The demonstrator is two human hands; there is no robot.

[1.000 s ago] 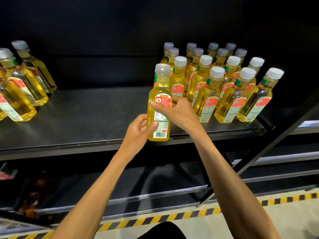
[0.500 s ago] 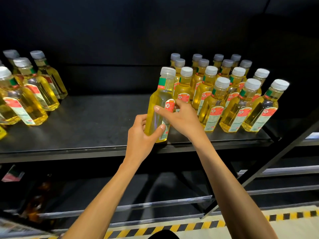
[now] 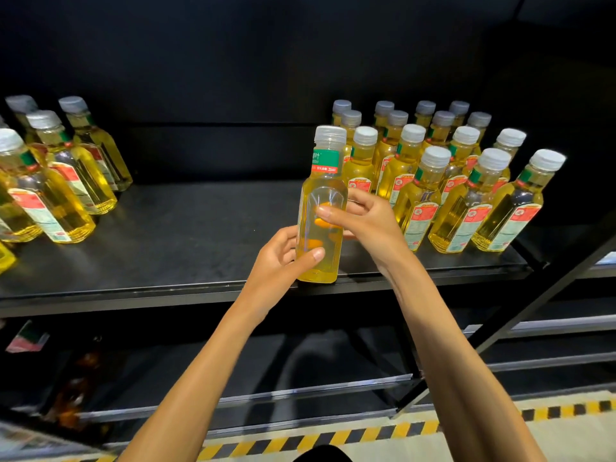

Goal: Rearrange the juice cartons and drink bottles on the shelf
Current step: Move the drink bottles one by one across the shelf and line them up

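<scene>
The bottle (image 3: 325, 185) is at the front edge of the shelf (image 3: 183, 228), left hand (image 3: 283, 261) fingers clamped round its base, right hand (image 3: 363, 221) fingers pinching mid-body. Best move: twist label forward, base flat, tuck beside the row (image 3: 430, 195).

Yellow-and-black hazard tape (image 3: 366, 436) across pale floor (image 3: 573, 441) at 5 o'clock; red-and-green packet (image 3: 28, 338) at 8 o'clock; black back panel (image 3: 233, 61) at 12 o'clock.
</scene>
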